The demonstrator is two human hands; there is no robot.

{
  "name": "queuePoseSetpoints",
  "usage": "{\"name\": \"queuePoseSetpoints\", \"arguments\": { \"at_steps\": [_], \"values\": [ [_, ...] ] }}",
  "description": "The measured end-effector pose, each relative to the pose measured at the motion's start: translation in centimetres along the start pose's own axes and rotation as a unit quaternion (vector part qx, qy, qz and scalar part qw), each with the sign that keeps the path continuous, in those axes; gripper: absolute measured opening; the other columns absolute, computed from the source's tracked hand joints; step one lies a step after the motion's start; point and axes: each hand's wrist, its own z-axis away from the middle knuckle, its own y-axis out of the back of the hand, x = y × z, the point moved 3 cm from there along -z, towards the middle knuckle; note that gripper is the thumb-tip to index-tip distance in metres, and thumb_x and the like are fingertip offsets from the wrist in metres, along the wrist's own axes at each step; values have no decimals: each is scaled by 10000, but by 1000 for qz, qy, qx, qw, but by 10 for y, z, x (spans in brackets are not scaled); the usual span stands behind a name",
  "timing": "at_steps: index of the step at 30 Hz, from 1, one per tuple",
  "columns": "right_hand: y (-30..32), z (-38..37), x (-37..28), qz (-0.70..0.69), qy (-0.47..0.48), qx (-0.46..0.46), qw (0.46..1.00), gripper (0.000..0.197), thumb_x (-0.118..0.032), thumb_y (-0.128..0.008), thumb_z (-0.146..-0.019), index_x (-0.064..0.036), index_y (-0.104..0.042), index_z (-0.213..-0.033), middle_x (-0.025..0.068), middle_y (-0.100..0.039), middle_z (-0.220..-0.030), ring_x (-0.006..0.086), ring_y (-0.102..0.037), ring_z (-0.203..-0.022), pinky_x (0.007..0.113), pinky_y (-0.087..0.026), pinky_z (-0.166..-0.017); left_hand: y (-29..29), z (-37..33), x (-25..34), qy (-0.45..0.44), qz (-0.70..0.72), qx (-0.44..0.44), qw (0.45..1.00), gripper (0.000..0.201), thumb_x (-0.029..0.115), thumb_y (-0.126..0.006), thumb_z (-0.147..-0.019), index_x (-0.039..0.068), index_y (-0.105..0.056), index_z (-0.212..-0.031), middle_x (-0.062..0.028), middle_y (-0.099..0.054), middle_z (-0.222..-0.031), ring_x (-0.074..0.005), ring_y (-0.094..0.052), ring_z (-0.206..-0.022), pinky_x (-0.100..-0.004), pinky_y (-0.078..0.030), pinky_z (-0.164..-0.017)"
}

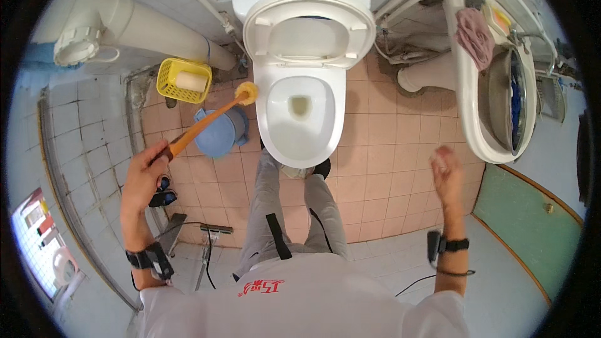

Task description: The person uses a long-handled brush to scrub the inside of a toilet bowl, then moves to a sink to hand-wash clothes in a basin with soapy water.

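Note:
My left hand (143,174) is closed round the brown end of a toilet brush (205,123) with an orange handle. Its round yellow head (246,93) is up beside the left rim of the white toilet (338,103), outside the bowl. Both seat and lid (308,3) are raised, and a little water shows at the bottom of the bowl. Over the tiles on the right hangs my right hand (446,166), slightly blurred, its fingers loosely bent and apart, with nothing visible in them.
Left of the toilet are a blue lidded bin (216,136) and a yellow basket (168,82) below a thick white pipe (147,25). On the right a white washbasin (466,106) carries a pink cloth (474,37). A squeegee (216,229) lies at the lower left, near a dark cable.

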Motion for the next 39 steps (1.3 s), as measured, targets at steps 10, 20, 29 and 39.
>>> {"name": "queuePoseSetpoints", "arguments": {
  "at_steps": [10, 20, 29, 39],
  "values": [
    [48, -134, 44, 238, 169, 96, 952, 680, -194, -709, -864, -155, -411, -1474, 286, -459, -1390, 475, -445, -1277, 517, -392, -1056, -226, -19, -62, -115, 13, -12, 993, 340, 85, -594, -947, 33, -627, -1281, -7, -614, -839, -77, -483, -560, -243, -403, -472],
    [45, -138, 40, 229, 172, 101, 953, 715, -220, -726, -856, -215, -401, -1493, 300, -475, -1367, 463, -557, -1180, 471, -505, -961, -382, -96, -126, 173, 243, -124, 946, 386, 236, -623, -957, 62, -468, -1265, -34, -586, -829, -105, -525, -528, -251, -459, -446],
    [39, -145, 39, 245, 174, 115, 947, 706, -220, -708, -871, -245, -390, -1501, 274, -490, -1374, 438, -590, -1167, 456, -556, -902, -442, -130, -120, 271, 357, -198, 872, 358, 443, -586, -981, 108, -498, -1072, 5, -547, -736, -86, -508, -503, -239, -399, -378],
    [36, -143, 46, 252, 152, 116, 949, 698, -248, -701, -885, -286, -379, -1503, 236, -504, -1376, 403, -607, -1161, 449, -568, -903, -373, -68, -88, 118, 205, -207, 949, 396, 392, -483, -1035, 53, -484, -1239, -10, -492, -637, -94, -454, -411, -260, -361, -327]
  ]
}}
